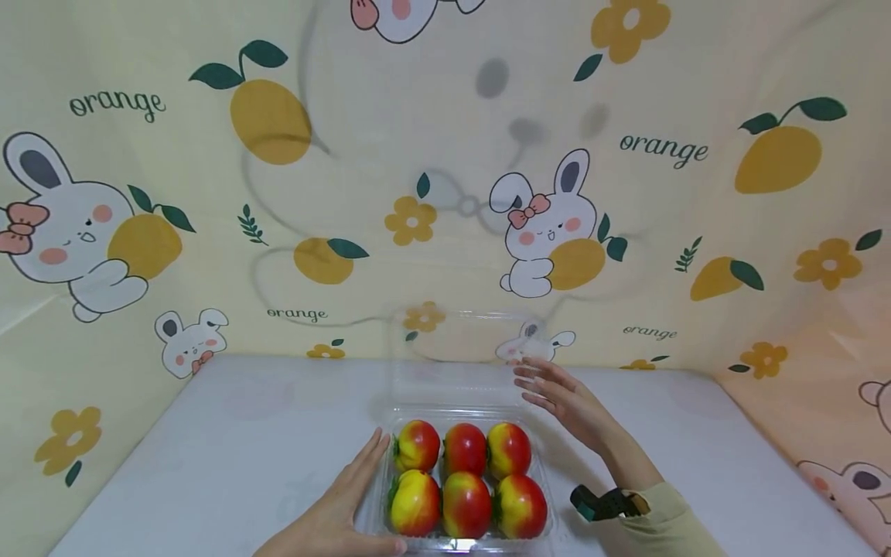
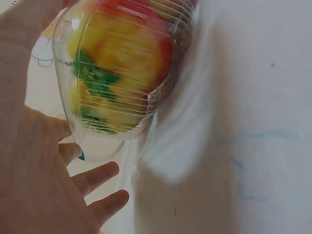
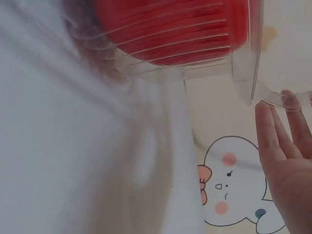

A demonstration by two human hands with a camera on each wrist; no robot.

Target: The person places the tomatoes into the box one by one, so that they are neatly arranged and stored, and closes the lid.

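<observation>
A clear plastic clamshell box (image 1: 462,545) stands near the front of the table in the head view. Red-and-yellow fruits (image 1: 466,505) with green leaves fill it in two rows. Its see-through lid (image 1: 452,398) is raised and tilts back behind the box. My left hand (image 1: 341,503) lies along the box's left side, fingers extended, thumb at the front left corner. In the left wrist view its spread fingers (image 2: 100,176) touch the ribbed wall. At the lid's right edge is my right hand (image 1: 567,402), its fingers stretched out; their tips meet the clear rim in the right wrist view.
The white table (image 1: 250,433) runs back to a cream backdrop (image 1: 431,271) printed with rabbits, oranges and flowers. A dark band (image 1: 604,503) sits on the right wrist next to a light sleeve (image 1: 668,526).
</observation>
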